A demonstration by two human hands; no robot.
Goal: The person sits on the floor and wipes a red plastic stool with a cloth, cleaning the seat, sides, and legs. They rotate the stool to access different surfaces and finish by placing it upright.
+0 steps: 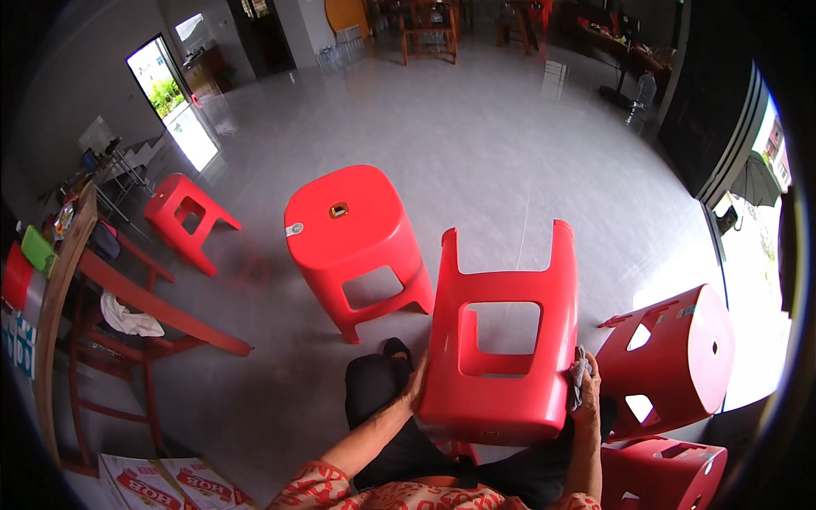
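A red plastic stool [503,287] is tilted on its side over my lap, its seat towards me and its legs pointing away. My left hand [417,386] holds its left side, the fingers partly hidden behind the plastic. On the right side, my right hand [590,389] presses a grey cloth [579,379] against the stool. Just beyond my left knee, another red plastic stool [347,217] stands upright, with a small sticker on its seat edge.
Two red stools [711,350] [707,475] lie on their sides at my right. A smaller-looking red stool [169,197] stands further left. Beside it are a wooden table [54,338] and a wooden chair [153,344] with a white cloth. Printed cartons [172,484] lie at lower left.
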